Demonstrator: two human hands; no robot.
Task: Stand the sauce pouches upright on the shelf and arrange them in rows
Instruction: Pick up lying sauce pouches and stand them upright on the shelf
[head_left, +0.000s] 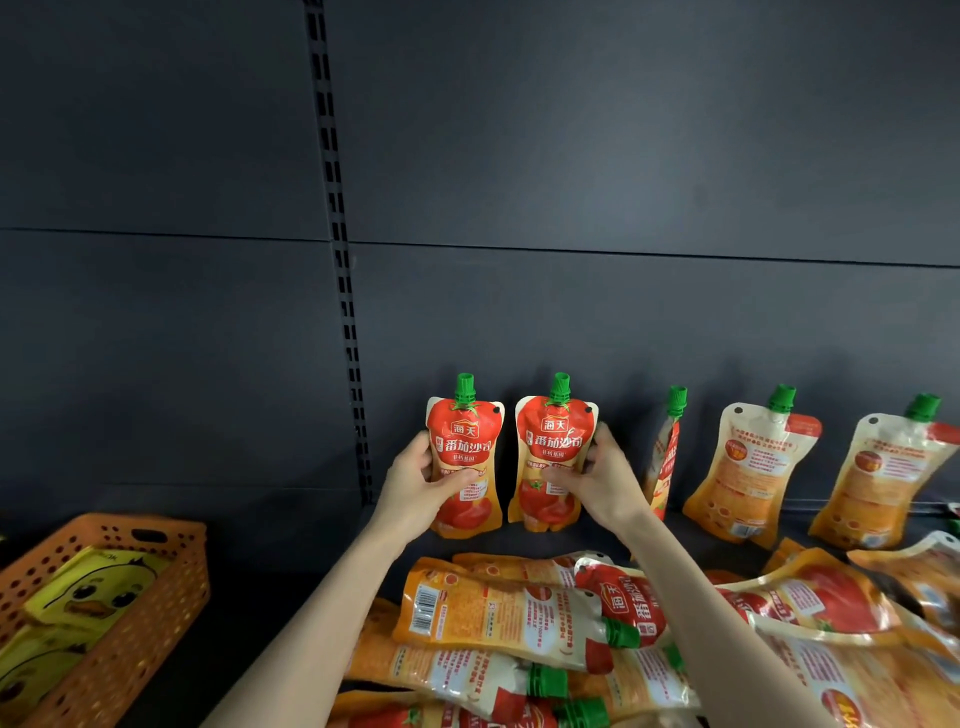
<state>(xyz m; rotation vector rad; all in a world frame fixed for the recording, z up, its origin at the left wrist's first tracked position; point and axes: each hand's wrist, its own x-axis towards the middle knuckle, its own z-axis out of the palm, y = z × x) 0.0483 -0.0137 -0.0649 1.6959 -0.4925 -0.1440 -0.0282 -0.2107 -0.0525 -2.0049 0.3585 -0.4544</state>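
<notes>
- Head view: a person's left hand (415, 480) grips one sauce pouch (464, 441) at its waist, thumb across the printed front. The right hand (597, 480) grips a second pouch (555, 436) the same way.
- Both pouches are upright and side by side, just apart, with green caps up and red fronts facing out. They are at the back of the shelf (280, 551), close to the dark back panel (571, 156).
- The two-handed hold looks meant to steady and square the pair as the start of a row. Their bases appear to rest on the shelf, though this cannot be confirmed.
- Just right of the right hand, three leaning pouches (748, 467) tilt against the back panel. One is edge-on and two show their backs, so they likely still need turning and straightening.
- Nearer the camera, under the forearms, a heap of pouches (498, 608) lies flat, apparently awaiting its turn.
- Well to the left, an orange basket (156, 561) holds yellow duck-print packs (98, 587).
</notes>
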